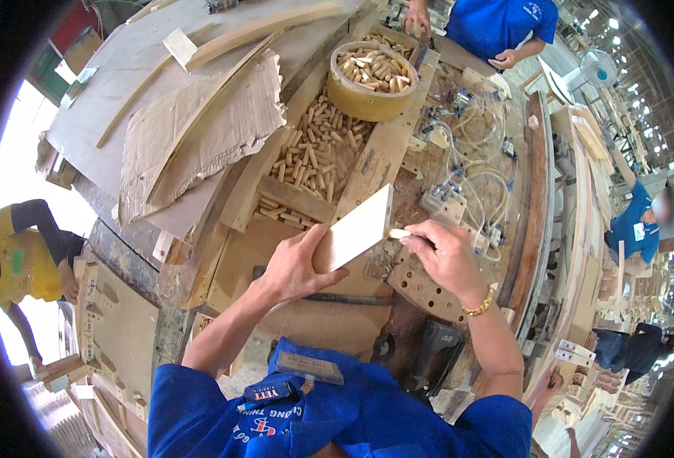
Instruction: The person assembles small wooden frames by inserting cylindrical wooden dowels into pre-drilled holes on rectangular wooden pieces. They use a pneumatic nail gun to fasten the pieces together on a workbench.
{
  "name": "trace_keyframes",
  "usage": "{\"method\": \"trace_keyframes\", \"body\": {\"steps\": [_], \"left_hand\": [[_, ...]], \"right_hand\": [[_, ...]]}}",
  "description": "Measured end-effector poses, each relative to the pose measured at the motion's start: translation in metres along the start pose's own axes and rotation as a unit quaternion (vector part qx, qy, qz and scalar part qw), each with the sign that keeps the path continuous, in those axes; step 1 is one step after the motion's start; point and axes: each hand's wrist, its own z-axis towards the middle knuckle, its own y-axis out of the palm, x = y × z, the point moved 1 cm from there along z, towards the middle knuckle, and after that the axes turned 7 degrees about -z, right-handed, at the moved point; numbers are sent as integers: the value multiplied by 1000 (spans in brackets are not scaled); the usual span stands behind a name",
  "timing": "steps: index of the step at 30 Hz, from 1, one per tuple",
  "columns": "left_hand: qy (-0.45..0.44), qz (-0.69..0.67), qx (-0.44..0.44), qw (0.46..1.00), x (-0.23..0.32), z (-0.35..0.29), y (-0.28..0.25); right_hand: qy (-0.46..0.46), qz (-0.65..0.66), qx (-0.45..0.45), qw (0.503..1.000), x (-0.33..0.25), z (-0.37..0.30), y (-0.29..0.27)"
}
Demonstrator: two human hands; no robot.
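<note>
My left hand (300, 263) is wrapped round a flat pale wooden board (356, 229), which is tilted up to the right. Between the fingertips of my right hand (445, 256) is a short wooden dowel (398, 233), held level with the board's right-hand edge. The dowel's tip is at that edge; whether it sits in a hole cannot be made out. Ahead of my hands lies a wooden trough full of loose dowels (318, 149). A round yellowish tub (367, 95), heaped with more dowels, stands at the trough's far end.
Clear hoses and blue fittings (474, 145) spread over the bench to the right. Torn cardboard (199, 130) and curved wooden strips lie on the left table. Across the bench stands a co-worker in blue (497, 30); another in yellow (27, 256) is at the left.
</note>
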Motion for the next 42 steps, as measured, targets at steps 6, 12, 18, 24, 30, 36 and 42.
{"method": "trace_keyframes", "body": {"steps": [6, 12, 18, 24, 30, 36, 42], "left_hand": [[-54, 42, 76, 995, -32, 5, -12], [-215, -59, 129, 966, -50, 2, -47], [-184, -102, 122, 970, -57, -2, -54], [-116, -148, 143, 972, -56, -29, -55], [22, -227, 60, 972, -16, -53, -45], [95, -231, -23, 968, 37, -74, -29], [115, -56, 10, 992, 53, -101, -14]], "right_hand": [[56, 30, -52, 997, 18, 52, 57], [248, 18, -29, 968, 120, 243, 74], [136, -283, 20, 949, 198, 310, 62], [82, -98, 53, 990, 95, 225, 36], [-185, 3, 77, 980, -54, 76, -35], [-291, -105, 48, 950, -109, 8, -66], [-271, -219, -20, 937, -123, -33, -73]]}}
